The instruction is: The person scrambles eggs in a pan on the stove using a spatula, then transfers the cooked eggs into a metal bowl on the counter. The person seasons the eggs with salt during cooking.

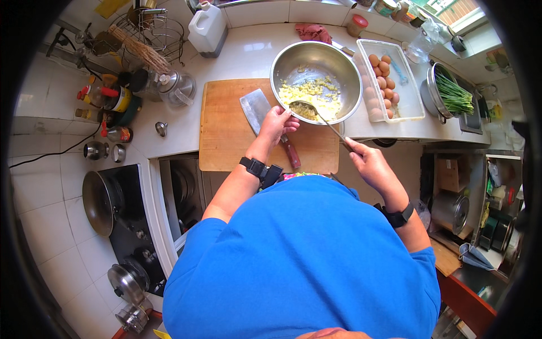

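My left hand (277, 124) pinches the near left rim of a wide stainless steel bowl (349, 63). Loose yellow crumbled food (326, 95), much like chopped scrambled egg, covers the bowl's near half. In my right hand (371, 164) is the long handle of a metal ladle (332, 129), whose head rests in the food near the rim by my left fingers. The bowl overlaps the far right part of a wooden cutting board (220, 127). A cleaver (255, 108) with a red-brown handle lies on that board, partly hidden beneath my left hand.
Right of the bowl stands a clear plastic bin (408, 99) with several brown eggs (387, 84), then a pot of green chives (453, 95). A red cloth (313, 33) lies behind. Leftward are a glass jar (175, 89), a small funnel (161, 128) and a wok (95, 203) on the cooktop.
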Tool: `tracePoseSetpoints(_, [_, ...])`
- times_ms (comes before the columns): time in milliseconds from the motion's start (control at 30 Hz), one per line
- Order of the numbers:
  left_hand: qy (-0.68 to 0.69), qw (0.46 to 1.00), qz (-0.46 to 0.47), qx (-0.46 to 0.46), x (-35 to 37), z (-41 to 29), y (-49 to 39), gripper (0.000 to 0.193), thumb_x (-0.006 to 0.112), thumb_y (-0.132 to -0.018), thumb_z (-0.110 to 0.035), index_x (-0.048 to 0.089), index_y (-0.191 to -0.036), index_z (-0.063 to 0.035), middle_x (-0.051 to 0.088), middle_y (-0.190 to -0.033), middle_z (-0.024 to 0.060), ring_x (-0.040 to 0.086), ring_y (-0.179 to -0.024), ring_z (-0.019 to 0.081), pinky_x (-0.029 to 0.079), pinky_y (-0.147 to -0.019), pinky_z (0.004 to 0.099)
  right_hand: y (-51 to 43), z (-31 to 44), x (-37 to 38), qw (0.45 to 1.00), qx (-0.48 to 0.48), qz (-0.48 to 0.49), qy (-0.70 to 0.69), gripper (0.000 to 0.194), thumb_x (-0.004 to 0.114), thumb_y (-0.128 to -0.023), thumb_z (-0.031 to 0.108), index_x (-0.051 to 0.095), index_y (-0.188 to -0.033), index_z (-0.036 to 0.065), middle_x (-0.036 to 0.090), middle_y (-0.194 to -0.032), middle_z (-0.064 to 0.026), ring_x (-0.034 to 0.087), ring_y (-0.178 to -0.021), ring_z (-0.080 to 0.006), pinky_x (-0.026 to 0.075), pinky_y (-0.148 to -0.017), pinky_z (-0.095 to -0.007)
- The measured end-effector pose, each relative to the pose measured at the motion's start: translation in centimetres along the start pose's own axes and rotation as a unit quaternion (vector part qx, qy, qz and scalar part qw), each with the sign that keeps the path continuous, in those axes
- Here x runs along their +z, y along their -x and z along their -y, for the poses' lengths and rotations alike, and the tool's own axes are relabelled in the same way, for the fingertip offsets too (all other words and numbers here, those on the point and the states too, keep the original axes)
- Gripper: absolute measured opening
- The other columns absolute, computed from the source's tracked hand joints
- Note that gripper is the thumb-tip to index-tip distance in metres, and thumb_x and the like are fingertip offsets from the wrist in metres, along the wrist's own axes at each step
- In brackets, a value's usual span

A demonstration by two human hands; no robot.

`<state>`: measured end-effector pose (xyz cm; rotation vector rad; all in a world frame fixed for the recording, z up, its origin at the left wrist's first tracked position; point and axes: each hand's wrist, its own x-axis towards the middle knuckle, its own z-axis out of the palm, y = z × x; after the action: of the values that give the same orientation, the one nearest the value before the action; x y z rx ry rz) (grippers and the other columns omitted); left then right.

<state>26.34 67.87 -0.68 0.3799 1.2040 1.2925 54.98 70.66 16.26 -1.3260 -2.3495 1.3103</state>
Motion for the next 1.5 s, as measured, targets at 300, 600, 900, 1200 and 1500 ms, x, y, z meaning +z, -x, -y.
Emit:
tracePoseSetpoints(300, [0.004, 1.000, 0.011, 0.008, -0.2, 0.3, -0.2, 0.020, 0.055, -0.103, -0.022, 0.055, -0.114, -0.0046, 0.069, -0.097, 0.0111, 0.069, -0.081, 0.0185, 0.057, -0.070, 0.0303, -3.2, -2.7, 1.3, 0.999, 0.042, -0.030, -0.003, 0.039, 0.058, -0.098, 0.006, 0.057, -0.136, 0.001, 0.070, -0.121, -0.0140, 0.063, -0.110, -0.0127, 0.048, -0.097, -0.0288])
tracePoseSetpoints(600, [0.006, 1.000, 0.008, 0.002, 0.0, 0.2, -0.1, 0.020, 0.056, -0.103, -0.022, 0.056, -0.113, -0.0047, 0.069, -0.096, 0.0112, 0.069, -0.081, 0.0188, 0.058, -0.070, 0.0304, -8.1, -6.2, 1.1, 0.983, 0.057, -0.173, 0.000, 0.037, 0.057, -0.098, 0.006, 0.059, -0.134, -0.001, 0.069, -0.122, -0.0176, 0.065, -0.112, -0.0176, 0.049, -0.097, -0.0292])
tracePoseSetpoints(900, [0.015, 1.000, 0.011, 0.007, -0.1, 0.2, -0.2, 0.019, 0.056, -0.103, -0.021, 0.055, -0.112, -0.0047, 0.070, -0.096, 0.0118, 0.069, -0.079, 0.0193, 0.058, -0.069, 0.0312, -6.0, -4.2, 3.0, 0.992, 0.013, -0.108, -0.067, 0.039, 0.057, -0.098, 0.007, 0.058, -0.137, 0.001, 0.068, -0.126, -0.0148, 0.062, -0.113, -0.0145, 0.047, -0.098, -0.0281])
tracePoseSetpoints(1200, [0.013, 1.000, 0.008, 0.003, 0.0, 0.0, 0.0, 0.019, 0.056, -0.103, -0.021, 0.055, -0.112, -0.0041, 0.069, -0.097, 0.0123, 0.069, -0.080, 0.0194, 0.058, -0.070, 0.0313, -9.6, -4.4, 5.0, 0.992, -0.017, -0.094, -0.079, 0.038, 0.058, -0.097, 0.010, 0.060, -0.134, 0.002, 0.068, -0.122, -0.0223, 0.066, -0.114, -0.0241, 0.049, -0.097, -0.0334])
tracePoseSetpoints(1500, [0.006, 1.000, 0.010, 0.003, -0.2, 0.0, 0.0, 0.020, 0.054, -0.103, -0.021, 0.055, -0.114, -0.0038, 0.069, -0.098, 0.0120, 0.069, -0.081, 0.0191, 0.058, -0.070, 0.0310, -3.0, -0.6, 1.8, 0.997, -0.042, -0.034, -0.047, 0.040, 0.058, -0.097, 0.007, 0.058, -0.136, 0.003, 0.068, -0.121, -0.0223, 0.067, -0.113, -0.0249, 0.049, -0.097, -0.0341])
